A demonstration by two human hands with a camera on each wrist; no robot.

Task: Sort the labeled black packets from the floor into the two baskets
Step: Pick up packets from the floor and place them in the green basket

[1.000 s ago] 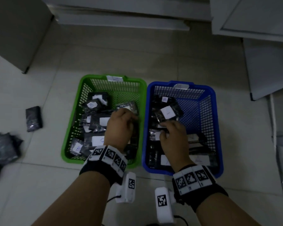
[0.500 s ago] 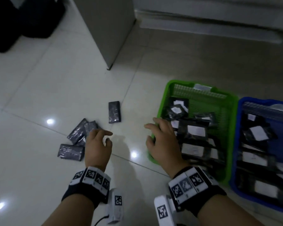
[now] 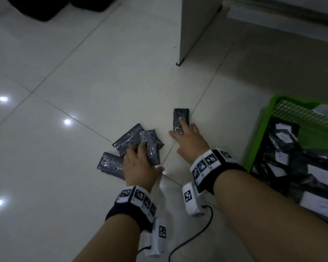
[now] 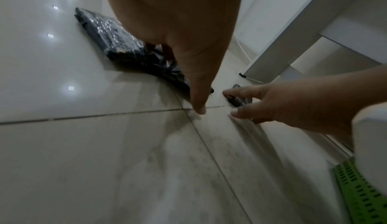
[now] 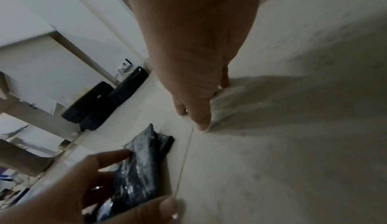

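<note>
Both hands have left the green mesh plastic basket (image 3: 269, 120), now at the right edge with labelled packets inside, and reached the glossy tiled floor (image 3: 83, 72). The left hand (image 3: 138, 165) spreads flat over a pile of shiny black packets (image 3: 129, 138); the right hand (image 3: 189, 140) presses straight fingers on a lone black packet (image 3: 180, 115) beyond.

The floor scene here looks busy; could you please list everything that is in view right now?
Loose packets: four, black, on the floor left of the green basket; three clustered, one apart.
Green basket: one, at right, holding black packets with white labels.
Cabinet: one, pale, standing behind.
Dark bags: black, against the far wall.
Tiled floor: pale, glossy.
Wristbands: two, black with white markers.
Left hand: on the cluster.
Right hand: fingers on the lone packet.
</note>
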